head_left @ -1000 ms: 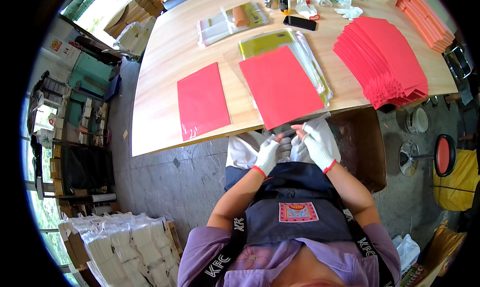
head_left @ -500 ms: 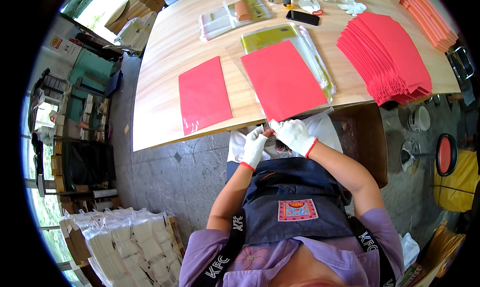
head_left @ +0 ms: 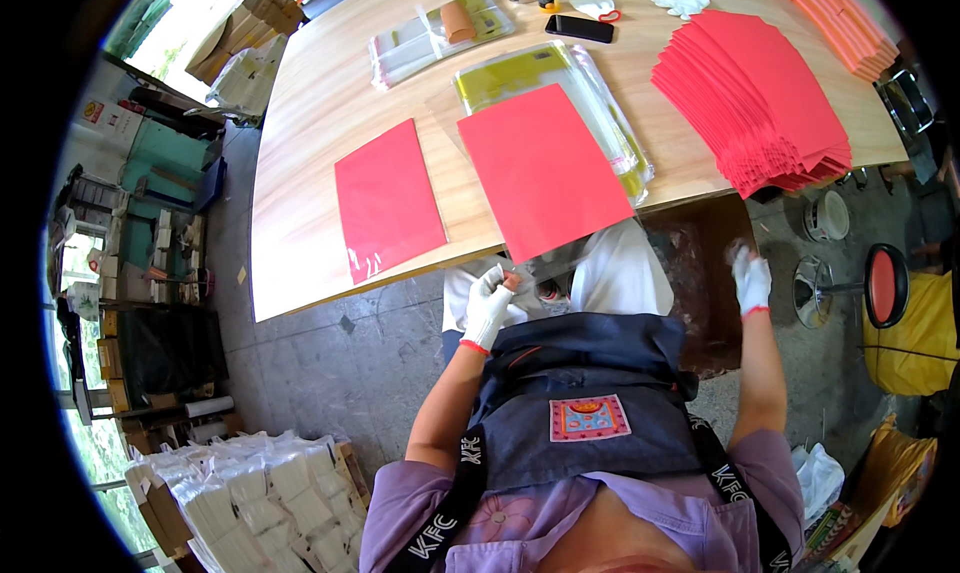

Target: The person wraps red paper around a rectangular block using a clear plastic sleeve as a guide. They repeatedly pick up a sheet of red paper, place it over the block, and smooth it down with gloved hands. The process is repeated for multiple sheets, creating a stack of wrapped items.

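My left hand (head_left: 487, 308), in a white knit glove with a red cuff, is closed in front of my lap, just below the table edge. Its bare fingertips are pressed together; whatever they pinch is too small to name. Out to the right, my right hand (head_left: 752, 278), gloved alike, is over the side of a brown cardboard box (head_left: 705, 318); its fingers are smeared by motion. A red sheet (head_left: 545, 173) lies on a stack of clear plastic bags (head_left: 610, 123), with clear film at its near edge, which juts past the table. To its left lies a red sheet in a clear sleeve (head_left: 390, 201).
A fanned stack of red sheets (head_left: 755, 98) covers the table's right side. Farther back are a black phone (head_left: 580, 28), red-handled scissors (head_left: 607, 15) and another bag bundle (head_left: 410, 48). A stool (head_left: 885, 285) stands right; wrapped bundles (head_left: 260, 488) are piled at lower left.
My hands were together at the red sheet's near edge. The right has swung away to the right, over the box; the left has dropped slightly down and left. The view has shifted a little.
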`<state>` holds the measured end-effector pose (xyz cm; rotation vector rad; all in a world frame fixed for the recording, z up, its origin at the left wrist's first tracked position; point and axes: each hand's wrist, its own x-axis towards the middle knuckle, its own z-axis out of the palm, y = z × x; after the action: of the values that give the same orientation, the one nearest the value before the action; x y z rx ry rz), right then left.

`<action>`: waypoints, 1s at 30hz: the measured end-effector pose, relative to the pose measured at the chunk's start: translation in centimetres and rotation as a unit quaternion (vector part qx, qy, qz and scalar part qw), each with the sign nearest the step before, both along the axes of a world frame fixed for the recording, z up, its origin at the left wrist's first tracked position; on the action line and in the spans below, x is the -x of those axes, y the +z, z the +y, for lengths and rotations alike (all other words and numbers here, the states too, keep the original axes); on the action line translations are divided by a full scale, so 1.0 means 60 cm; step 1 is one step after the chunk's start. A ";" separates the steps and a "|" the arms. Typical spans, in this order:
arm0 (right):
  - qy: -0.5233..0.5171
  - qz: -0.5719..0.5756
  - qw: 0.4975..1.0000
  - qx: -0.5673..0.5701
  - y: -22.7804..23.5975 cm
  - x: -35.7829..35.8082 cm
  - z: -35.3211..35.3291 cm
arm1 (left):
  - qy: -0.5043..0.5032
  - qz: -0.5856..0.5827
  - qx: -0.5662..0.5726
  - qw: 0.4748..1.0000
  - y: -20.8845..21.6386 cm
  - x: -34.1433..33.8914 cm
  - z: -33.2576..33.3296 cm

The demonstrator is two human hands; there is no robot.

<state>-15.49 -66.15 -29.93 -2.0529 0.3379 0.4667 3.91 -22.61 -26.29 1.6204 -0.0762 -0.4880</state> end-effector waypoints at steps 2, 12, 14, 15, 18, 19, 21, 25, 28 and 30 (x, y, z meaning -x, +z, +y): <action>0.409 0.263 0.714 0.503 0.032 0.070 0.007 | -0.007 -0.029 -0.022 0.999 0.016 0.001 0.003; -0.001 -0.350 0.852 0.388 0.152 -0.125 0.150 | -0.033 -0.585 -0.283 0.759 0.020 -0.018 -0.038; 0.082 -0.368 0.840 0.389 0.193 -0.170 0.188 | -0.080 -0.584 -0.278 0.759 0.029 -0.023 -0.030; 0.092 -0.373 0.836 0.393 0.186 -0.180 0.195 | -0.079 -0.584 -0.275 0.760 0.036 -0.024 -0.029; 0.044 -0.332 0.896 0.293 0.149 -0.207 0.199 | -0.052 -0.522 -0.261 0.810 0.045 -0.019 -0.016; -0.002 -0.289 0.930 0.229 0.142 -0.212 0.203 | -0.027 -0.457 -0.248 0.854 0.033 -0.011 -0.009; -0.102 -0.244 0.961 0.087 0.133 -0.218 0.225 | 0.056 -0.181 -0.076 0.979 0.011 0.003 -0.004; -0.211 -0.096 0.966 0.115 0.147 -0.216 0.253 | 0.174 0.082 0.266 0.945 0.000 0.000 -0.007; -0.209 -0.088 0.960 -0.162 0.123 -0.209 0.254 | 0.112 0.159 0.301 0.934 0.045 -0.013 0.012; -0.145 -0.048 0.963 -0.223 0.125 -0.220 0.277 | 0.105 0.081 0.267 0.954 0.052 -0.032 0.047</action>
<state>-2.32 -49.51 -22.41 -1.5510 0.4251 0.2338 5.85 -19.81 -23.15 1.0389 0.0823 -0.3904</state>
